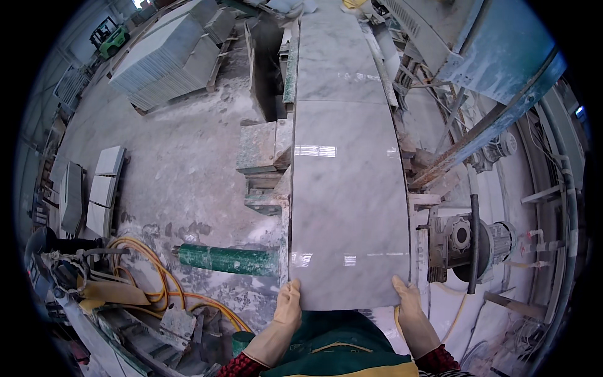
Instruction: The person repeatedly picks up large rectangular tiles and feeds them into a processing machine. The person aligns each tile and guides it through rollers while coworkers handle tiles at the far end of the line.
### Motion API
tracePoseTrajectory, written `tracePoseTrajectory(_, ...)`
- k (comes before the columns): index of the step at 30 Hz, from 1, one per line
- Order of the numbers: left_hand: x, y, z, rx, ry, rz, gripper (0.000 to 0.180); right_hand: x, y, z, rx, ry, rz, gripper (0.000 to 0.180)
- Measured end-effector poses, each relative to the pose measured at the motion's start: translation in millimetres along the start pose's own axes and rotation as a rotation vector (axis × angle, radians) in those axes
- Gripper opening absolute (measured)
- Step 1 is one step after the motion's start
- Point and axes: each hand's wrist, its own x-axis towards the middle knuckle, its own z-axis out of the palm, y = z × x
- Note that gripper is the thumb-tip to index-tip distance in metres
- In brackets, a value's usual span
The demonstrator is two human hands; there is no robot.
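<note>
A polished grey-white stone slab (352, 213) lies flat on a long narrow machine bed, its near end reaching almost to my green apron (345, 342). My left hand (289, 301) is closed on the slab's near left corner, thumb on the edge. At the near right corner, my right hand (408, 298) grips the other side the same way. The undersides of the fingers are hidden. Beyond a thin seam, another slab (339, 56) continues the line away from me. Bright reflections show on the glossy surface.
Left of the bed stand a green roller (229, 259), coiled orange hoses (163, 276) and stacked slabs (166, 60). Smaller slabs (103, 188) lean farther left. An electric motor (496, 242) with an upright bar (474, 245) and a blue machine panel (496, 56) flank the right side.
</note>
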Motion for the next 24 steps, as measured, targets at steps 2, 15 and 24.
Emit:
tracePoseTrajectory(2,6.0,-1.0,-2.5,-0.002,0.001,-0.047,0.034,6.1,3.3,-4.2,-0.035,-0.002,0.019,0.044)
tracePoseTrajectory(15,22.6,-4.5,-17.0,0.721,-0.043,0.415,0.041,-17.9,1.4,-7.3,0.544,-0.097,0.282,0.029)
tracePoseTrajectory(24,10.1,121.7,-9.4,1.282,-0.147,0.185,0.034,-12.9,1.1,-6.2,0.567,-0.121,0.287,0.032)
